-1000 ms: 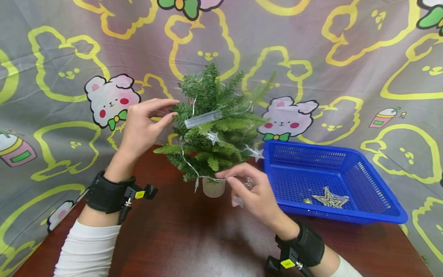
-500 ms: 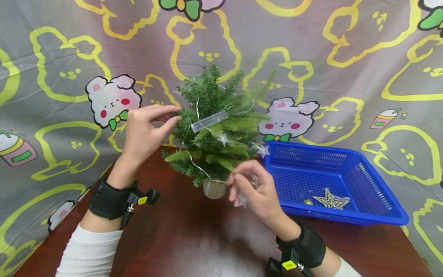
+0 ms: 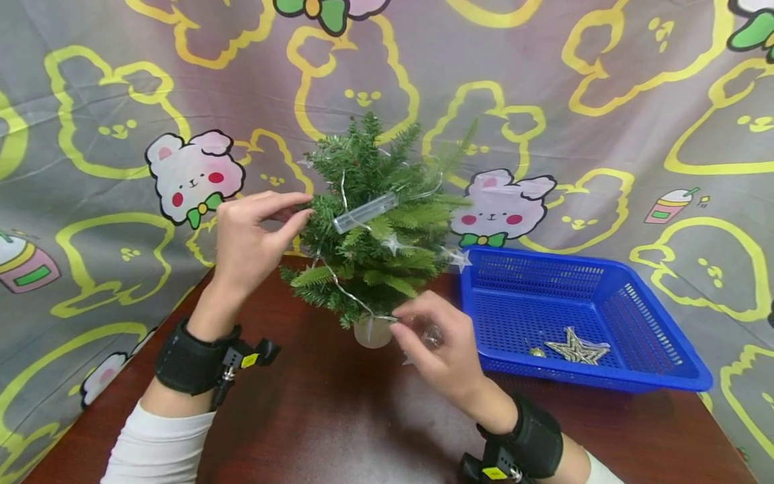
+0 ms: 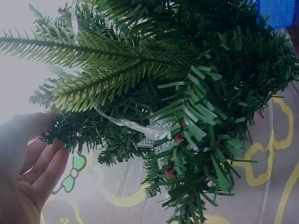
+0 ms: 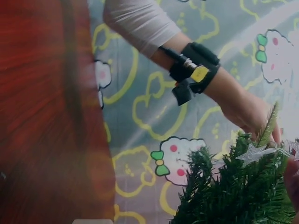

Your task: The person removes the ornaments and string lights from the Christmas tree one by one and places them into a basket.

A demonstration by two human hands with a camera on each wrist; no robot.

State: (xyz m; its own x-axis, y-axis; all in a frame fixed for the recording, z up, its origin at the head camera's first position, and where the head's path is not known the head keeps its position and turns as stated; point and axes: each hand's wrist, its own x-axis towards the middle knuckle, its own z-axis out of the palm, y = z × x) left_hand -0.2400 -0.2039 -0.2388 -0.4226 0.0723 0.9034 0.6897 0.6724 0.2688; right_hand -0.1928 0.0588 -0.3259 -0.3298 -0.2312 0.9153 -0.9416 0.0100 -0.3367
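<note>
A small artificial Christmas tree (image 3: 417, 222) in a pale pot (image 3: 373, 335) stands on the table in the head view. String lights (image 3: 346, 290) wind around it, with a clear battery box (image 3: 365, 214) lying across the front branches. Clear star lights (image 3: 393, 244) hang among the needles; one star (image 4: 156, 137) shows up close in the left wrist view. My left hand (image 3: 250, 235) pinches a branch tip at the tree's left side. Low at the front, beside the pot, my right hand (image 3: 444, 349) pinches the light wire between thumb and forefinger, with more stars bunched under its palm.
To the right is a blue plastic basket (image 3: 605, 269). It holds a glittery star ornament (image 3: 577, 346) and a small gold ball (image 3: 536, 351). A patterned cloth (image 3: 580, 134) hangs close behind the brown table (image 3: 338, 417).
The tree's front branches, with the battery box and stars, have shifted slightly right. My left hand has dropped a little with the branch tip; the right hand stays low near the pot with the wire.
</note>
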